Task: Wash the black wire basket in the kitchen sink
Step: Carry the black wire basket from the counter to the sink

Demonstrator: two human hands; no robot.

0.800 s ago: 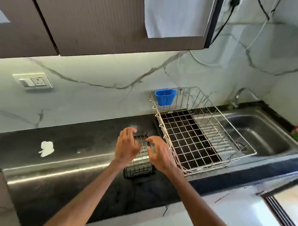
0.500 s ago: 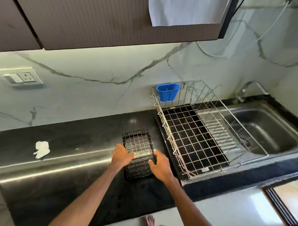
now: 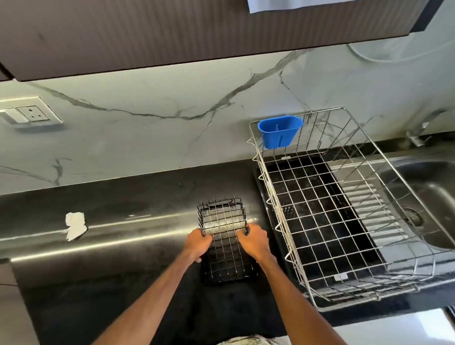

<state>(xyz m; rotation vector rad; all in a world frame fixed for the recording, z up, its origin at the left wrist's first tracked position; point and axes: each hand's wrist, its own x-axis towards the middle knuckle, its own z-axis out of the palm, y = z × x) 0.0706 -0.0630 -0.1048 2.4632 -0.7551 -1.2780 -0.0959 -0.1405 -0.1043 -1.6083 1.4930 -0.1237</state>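
Observation:
The small black wire basket [image 3: 223,219] stands on the dark countertop [image 3: 131,202], over a black tray under its near end. My left hand [image 3: 197,244] grips the basket's left rim and my right hand [image 3: 253,241] grips its right rim, fingers curled over the wires. The steel kitchen sink [image 3: 428,196] lies at the right, apart from the basket.
A large silver wire dish rack [image 3: 346,289] stands between the basket and the sink, with a blue plastic cup [image 3: 278,131] hung on its back rim. The tap [image 3: 432,124] is behind the sink. A crumpled white scrap [image 3: 74,224] lies at the left.
My hands slid from above the basket's far part to its side rims and closed on them. The camera tilted further down.

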